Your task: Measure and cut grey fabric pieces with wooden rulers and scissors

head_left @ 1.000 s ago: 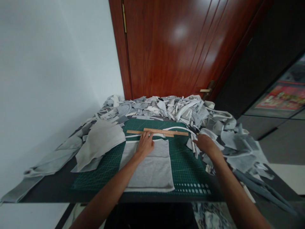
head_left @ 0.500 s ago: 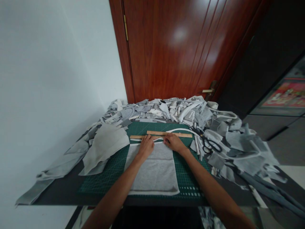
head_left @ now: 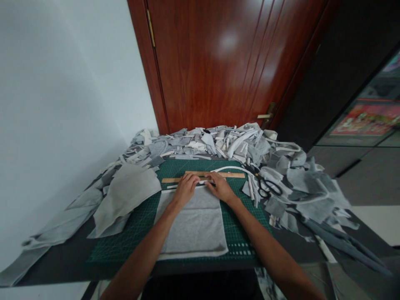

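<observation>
A folded grey cloth (head_left: 192, 229) lies flat on the green cutting mat (head_left: 134, 231). At its far edge my left hand (head_left: 186, 187) and my right hand (head_left: 221, 188) are close together, fingers bent and closed on a short pale fabric strip (head_left: 202, 181) stretched between them. Parts of the strip are hidden by the fingers. Just beyond the hands lie two wooden rulers, the nearer ruler (head_left: 170, 180) to the left and the farther ruler (head_left: 236, 175) to the right. A white curved strip (head_left: 231, 168) runs from behind my right hand toward the scissors.
Black-handled scissors (head_left: 270, 187) rest right of the mat among scraps. A long heap of grey and white fabric scraps (head_left: 215, 143) lines the table's back. A larger pale cloth piece (head_left: 126, 191) lies left. Behind stand a wooden door (head_left: 206, 66) and a white wall (head_left: 78, 83).
The view has shifted, moving the scene slightly left. Both hands stay at the cloth's far edge; my hands have drawn slightly nearer each other, and the strip between them now shows raised.
</observation>
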The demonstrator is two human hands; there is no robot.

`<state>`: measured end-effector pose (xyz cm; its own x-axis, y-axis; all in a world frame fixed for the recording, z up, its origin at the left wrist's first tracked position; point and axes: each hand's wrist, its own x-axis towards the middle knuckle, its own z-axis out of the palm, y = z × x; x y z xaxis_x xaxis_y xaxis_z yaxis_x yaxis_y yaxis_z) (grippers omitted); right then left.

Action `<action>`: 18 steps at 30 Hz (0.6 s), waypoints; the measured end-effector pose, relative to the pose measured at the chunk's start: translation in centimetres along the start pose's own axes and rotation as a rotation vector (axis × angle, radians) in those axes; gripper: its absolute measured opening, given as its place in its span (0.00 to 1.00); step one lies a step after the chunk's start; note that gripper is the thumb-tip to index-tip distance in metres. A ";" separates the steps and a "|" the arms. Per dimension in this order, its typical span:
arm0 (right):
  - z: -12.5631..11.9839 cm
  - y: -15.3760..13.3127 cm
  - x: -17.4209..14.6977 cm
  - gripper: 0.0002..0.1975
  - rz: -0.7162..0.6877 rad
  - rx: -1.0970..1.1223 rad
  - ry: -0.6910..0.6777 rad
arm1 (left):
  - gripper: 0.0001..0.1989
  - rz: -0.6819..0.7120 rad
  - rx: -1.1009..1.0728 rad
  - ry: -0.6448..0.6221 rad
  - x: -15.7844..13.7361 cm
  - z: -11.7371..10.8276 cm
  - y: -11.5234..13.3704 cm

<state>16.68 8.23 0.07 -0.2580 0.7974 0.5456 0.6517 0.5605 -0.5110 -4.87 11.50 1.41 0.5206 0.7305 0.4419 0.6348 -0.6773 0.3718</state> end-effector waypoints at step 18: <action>-5.0 -1.8 1.2 0.21 0.397 0.591 0.388 | 0.17 0.230 -0.421 0.157 -0.6 0.4 2.8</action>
<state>18.78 7.06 4.91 0.2504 0.8880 0.3857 0.1302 0.3639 -0.9223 -3.14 9.14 1.82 0.5074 0.5583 0.6564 0.2114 -0.8191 0.5332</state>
